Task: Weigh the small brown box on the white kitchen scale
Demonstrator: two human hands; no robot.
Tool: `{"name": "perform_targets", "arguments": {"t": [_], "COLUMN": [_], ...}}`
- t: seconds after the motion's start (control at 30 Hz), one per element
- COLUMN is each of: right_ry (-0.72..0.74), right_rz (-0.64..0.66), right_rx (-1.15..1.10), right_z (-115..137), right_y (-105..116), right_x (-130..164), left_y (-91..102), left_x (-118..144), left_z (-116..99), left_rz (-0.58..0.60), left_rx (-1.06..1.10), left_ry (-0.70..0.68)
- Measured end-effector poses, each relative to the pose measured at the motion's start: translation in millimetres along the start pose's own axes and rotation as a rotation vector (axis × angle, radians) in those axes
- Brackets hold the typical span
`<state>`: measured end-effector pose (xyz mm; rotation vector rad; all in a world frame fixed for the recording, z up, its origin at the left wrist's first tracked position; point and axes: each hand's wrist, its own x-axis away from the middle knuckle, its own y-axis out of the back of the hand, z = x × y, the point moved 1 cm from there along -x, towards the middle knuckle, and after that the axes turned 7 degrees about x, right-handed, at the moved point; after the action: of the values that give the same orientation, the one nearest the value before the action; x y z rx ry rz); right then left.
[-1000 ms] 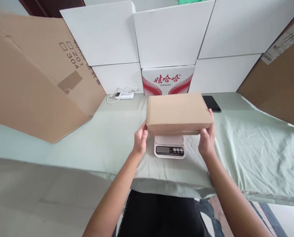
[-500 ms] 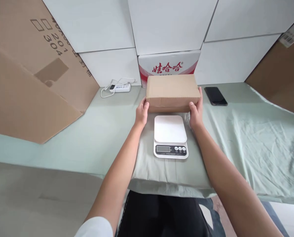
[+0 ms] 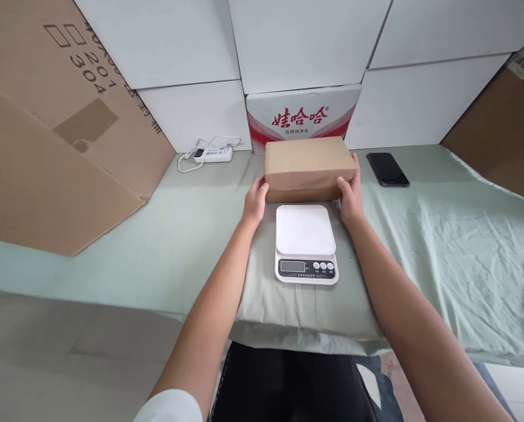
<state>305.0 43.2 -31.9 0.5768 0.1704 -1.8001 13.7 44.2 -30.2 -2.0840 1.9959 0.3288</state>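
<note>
A small brown cardboard box (image 3: 308, 167) lies on the green cloth just behind a white kitchen scale (image 3: 306, 241). My left hand (image 3: 256, 201) grips the box's left end and my right hand (image 3: 350, 193) grips its right end. The scale's platform is bare and its display and buttons face me. The box sits in front of a red and white carton (image 3: 301, 117) with printed characters.
Large white cartons (image 3: 306, 41) line the back. A big brown carton (image 3: 46, 129) leans at the left, another brown carton (image 3: 503, 129) at the right. A black phone (image 3: 387, 169) lies right of the box, a white power strip (image 3: 213, 155) at the left.
The box has gone from above the scale to the cloth behind it, both hands still on its ends. The scale's platform is now uncovered.
</note>
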Motion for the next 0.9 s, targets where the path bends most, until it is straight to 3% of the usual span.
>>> {"name": "perform_targets", "arguments": {"t": [0.5,0.73,0.9], "right_ry": [-0.021,-0.032,-0.059], "right_rz": [-0.016,0.059,0.062], "right_rx": [-0.046,-0.068,-0.039], "right_z": [2,1,3], "right_y": [-1,9,9], "right_x": [2,11,14], "left_y": [3.1,19.9,9.2], "left_x": [6,0,6], "left_z": [-10,-2,-8], "left_rz": [0.002,-0.125,-0.016], "left_rx": [-0.024,0.019,0.02], "left_ry": [0.098,0.082,0.135]}}
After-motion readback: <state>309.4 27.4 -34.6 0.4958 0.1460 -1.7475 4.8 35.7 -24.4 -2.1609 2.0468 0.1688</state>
